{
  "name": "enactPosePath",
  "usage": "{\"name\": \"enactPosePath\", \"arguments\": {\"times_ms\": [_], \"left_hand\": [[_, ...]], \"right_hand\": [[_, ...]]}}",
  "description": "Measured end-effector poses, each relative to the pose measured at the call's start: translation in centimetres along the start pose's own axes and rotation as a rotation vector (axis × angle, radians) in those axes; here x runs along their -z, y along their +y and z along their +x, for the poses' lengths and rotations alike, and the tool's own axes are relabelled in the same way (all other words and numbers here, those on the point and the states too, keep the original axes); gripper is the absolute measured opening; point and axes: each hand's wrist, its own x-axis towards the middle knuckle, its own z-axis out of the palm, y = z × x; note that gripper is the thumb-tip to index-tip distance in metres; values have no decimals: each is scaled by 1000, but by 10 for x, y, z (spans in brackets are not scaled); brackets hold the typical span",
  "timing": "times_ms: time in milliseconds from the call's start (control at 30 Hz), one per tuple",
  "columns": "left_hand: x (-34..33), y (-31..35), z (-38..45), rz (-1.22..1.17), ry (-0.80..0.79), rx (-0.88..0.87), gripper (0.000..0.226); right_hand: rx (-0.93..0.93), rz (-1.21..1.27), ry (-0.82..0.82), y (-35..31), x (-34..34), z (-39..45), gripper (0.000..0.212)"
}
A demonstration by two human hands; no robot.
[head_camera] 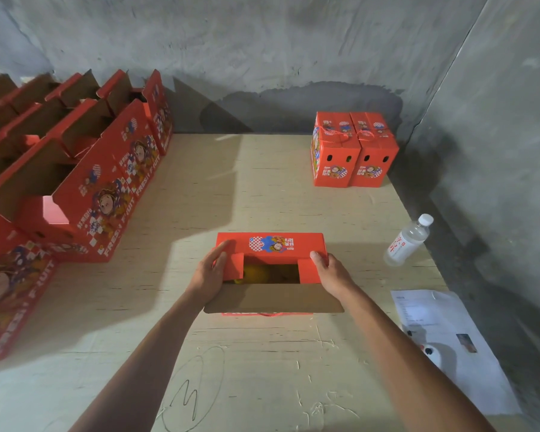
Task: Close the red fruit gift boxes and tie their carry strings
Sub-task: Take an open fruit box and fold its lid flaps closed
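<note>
A red fruit gift box [270,244] stands on the wooden table [262,369] in front of me, its far top flap folded down and its near flap [273,299] still spread open, brown side up. Yellow fruit [256,274] shows through the gap. My left hand [211,272] grips the box's left end, thumb on the far flap. My right hand [329,271] grips the right end, thumb on top. A red carry string [270,314] peeks from under the near flap. Two closed, tied boxes [353,151] stand at the far right.
Several open red boxes [75,169] line the table's left side. A water bottle [407,241] lies to the right of the box, with a sheet of paper [449,344] and a small white object [432,353] nearer me. Concrete walls close off the back and right.
</note>
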Motion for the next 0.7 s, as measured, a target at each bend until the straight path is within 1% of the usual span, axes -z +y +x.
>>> {"name": "enactPosePath", "arguments": {"times_ms": [100,233,367,500,700], "left_hand": [[3,0,2,21,5,43,36],[5,5,4,128,87,74,31],[4,6,8,204,139,80,31],[4,7,16,240,171,91,31],[0,6,9,272,211,89,30]], "right_hand": [[10,3,8,1,0,-1,58],[20,11,16,3,0,-3,57],[14,10,3,4,1,-3,57],[10,11,0,4,0,2,54],[5,-4,56,4,-1,3,49]]}}
